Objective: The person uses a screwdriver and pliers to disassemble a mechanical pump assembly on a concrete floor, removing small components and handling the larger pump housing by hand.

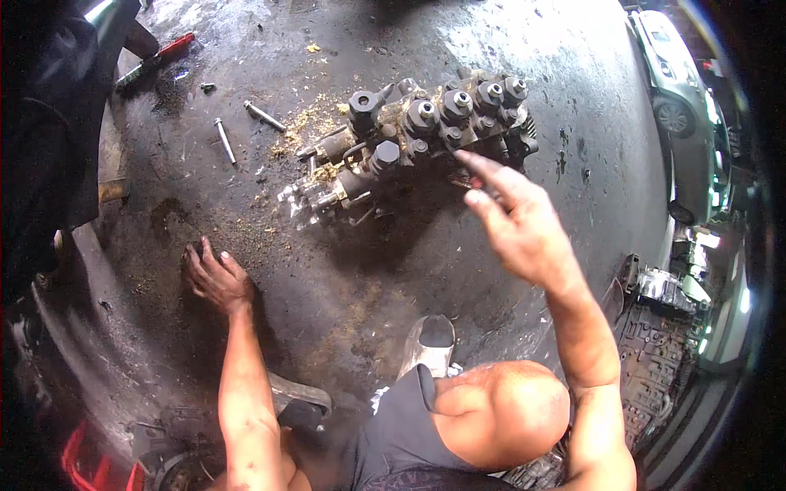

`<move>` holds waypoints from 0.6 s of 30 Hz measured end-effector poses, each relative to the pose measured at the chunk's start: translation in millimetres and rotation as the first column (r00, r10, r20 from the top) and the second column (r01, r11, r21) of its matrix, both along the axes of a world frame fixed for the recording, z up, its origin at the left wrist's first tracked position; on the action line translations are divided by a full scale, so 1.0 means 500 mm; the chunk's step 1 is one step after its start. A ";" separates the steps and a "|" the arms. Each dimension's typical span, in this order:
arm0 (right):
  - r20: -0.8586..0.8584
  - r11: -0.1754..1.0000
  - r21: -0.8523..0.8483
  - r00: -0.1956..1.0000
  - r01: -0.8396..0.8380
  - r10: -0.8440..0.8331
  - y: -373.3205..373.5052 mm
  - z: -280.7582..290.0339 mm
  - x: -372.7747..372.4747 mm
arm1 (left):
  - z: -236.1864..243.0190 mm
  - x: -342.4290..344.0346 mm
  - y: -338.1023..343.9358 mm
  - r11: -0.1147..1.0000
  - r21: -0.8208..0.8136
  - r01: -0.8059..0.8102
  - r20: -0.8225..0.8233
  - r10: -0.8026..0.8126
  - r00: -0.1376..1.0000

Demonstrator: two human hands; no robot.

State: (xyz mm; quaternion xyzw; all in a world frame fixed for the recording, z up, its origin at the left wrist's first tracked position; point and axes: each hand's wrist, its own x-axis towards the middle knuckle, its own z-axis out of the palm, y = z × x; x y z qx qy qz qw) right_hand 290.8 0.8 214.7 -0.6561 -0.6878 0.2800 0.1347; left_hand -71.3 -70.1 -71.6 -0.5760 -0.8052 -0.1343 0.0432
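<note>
A greasy dark metal valve block (426, 131) with rows of hex-capped fittings lies on the oil-stained floor in front of me. My right hand (517, 221) reaches over its near side. The index finger is stretched toward the fittings, with the thumb held apart from it. Dark shadow between these fingers hides whether anything small is there, and the other fingers are partly hidden. My left hand (219, 277) rests on the dirty floor to the left, fingers spread and nothing in it. Between that hand and the block, yellowish debris (307, 127) is scattered, along with a shiny wet-looking patch around the block's left end.
Two long bolts (224, 141) and a short one lie left of the block. Farther left are a red-handled tool (168, 51) and dark draped cloth (57, 123). My shoe (429, 344) and bare knee are near. Metal parts (655, 352) and a parked car (679, 106) stand right.
</note>
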 end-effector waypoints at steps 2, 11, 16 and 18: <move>-0.021 0.995 -0.085 0.999 -0.043 0.041 -0.021 0.001 -0.023 | 0.002 0.004 0.001 1.000 0.015 0.015 0.007 -0.015 1.000; -0.012 0.991 -0.122 0.999 0.050 -0.052 0.011 0.021 -0.001 | 0.006 0.010 0.000 1.000 -0.011 -0.020 0.008 0.020 1.000; -0.044 0.988 -0.099 0.992 -0.120 0.117 -0.015 0.003 -0.005 | -0.009 -0.002 -0.004 1.000 -0.015 -0.023 -0.040 0.022 0.999; -0.142 0.960 -0.232 0.971 0.155 -0.191 0.006 0.016 0.019 | -0.006 0.005 0.000 1.000 -0.011 -0.020 -0.017 0.019 1.000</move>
